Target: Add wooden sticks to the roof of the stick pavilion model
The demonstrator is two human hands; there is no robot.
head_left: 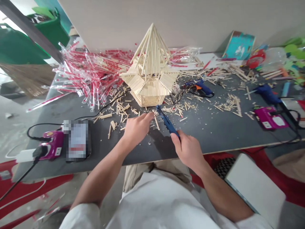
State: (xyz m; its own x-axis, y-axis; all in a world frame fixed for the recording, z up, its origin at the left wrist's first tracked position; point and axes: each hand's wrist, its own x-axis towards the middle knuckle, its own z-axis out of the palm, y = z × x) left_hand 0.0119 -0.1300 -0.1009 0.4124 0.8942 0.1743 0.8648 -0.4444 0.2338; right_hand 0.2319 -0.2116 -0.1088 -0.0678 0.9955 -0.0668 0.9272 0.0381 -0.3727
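Observation:
A pale model house [152, 86], built of thin wooden sticks with a tall pointed roof, stands at the table's middle. My left hand [138, 127] is just in front of its base, fingers closed together and pointing right; what they pinch, if anything, is too small to make out. A short stick [156, 122] lies beside those fingertips. My right hand [188, 148] is wrapped round a long blue slotted tool [166, 121], cutter-like, its exact kind unclear. The tool's far end is near the front of the model, close to my left fingertips.
Cut stick pieces [124, 109] litter the grey table [143, 149]. Red-and-clear plastic wrappers [88, 73] pile up at back left. Blue glue guns [200, 87] lie to the right. A phone [78, 140] and purple power sockets [53, 144] with trailing cables sit at left; another purple socket [270, 118] is at right.

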